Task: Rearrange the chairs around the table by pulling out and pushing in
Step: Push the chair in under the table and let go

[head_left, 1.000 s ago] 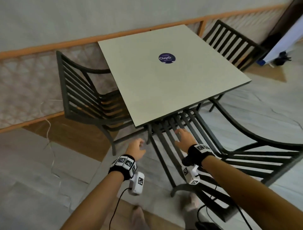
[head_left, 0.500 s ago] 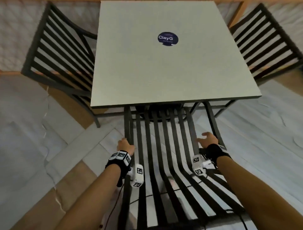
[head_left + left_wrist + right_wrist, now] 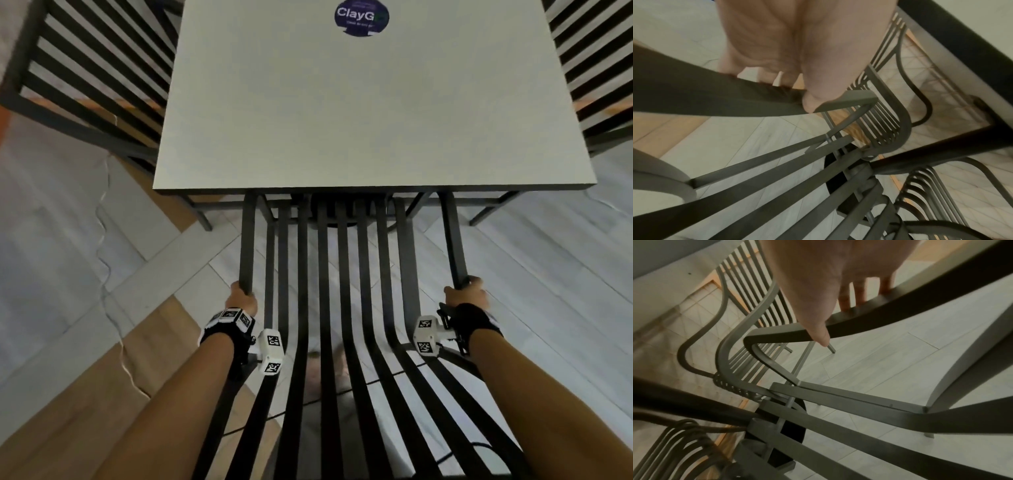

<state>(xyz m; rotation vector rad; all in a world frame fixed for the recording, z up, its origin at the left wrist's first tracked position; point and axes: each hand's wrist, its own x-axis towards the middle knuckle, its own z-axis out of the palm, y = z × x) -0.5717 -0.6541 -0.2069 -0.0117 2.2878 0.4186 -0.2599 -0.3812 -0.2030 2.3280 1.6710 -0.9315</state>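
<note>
Our left hand (image 3: 242, 297) was curled round the near end of the chair's left armrest (image 3: 247, 240), and our right hand (image 3: 466, 295) gripped the near end of the right armrest (image 3: 452, 236). The wrist views agreed: on the left the thumb (image 3: 818, 68) lay over the flat bar with the fingers wrapped under, and on the right the thumb (image 3: 813, 308) lay on top with the fingers (image 3: 859, 292) hooked over the far edge.

The chair (image 3: 327, 281) sat straight ahead of us, its slats running from near to far, the near part below our arms and the far end tucked under the near edge of the bench (image 3: 342, 120). Both hands stood level with each other, neither one nearer. We judged the coming move to turn on that near-to-far line: an even pull toward us would draw the chair out, an even push would slide it further in.

Half a second before, the right hand was still open above its armrest; now it had closed. A second before, the chair stood askew to the bench and both hands were only reaching. Two more chairs stood left (image 3: 85, 78) and right (image 3: 596, 68) of the bench, with a round blue sticker (image 3: 361, 17) at its far middle.
</note>
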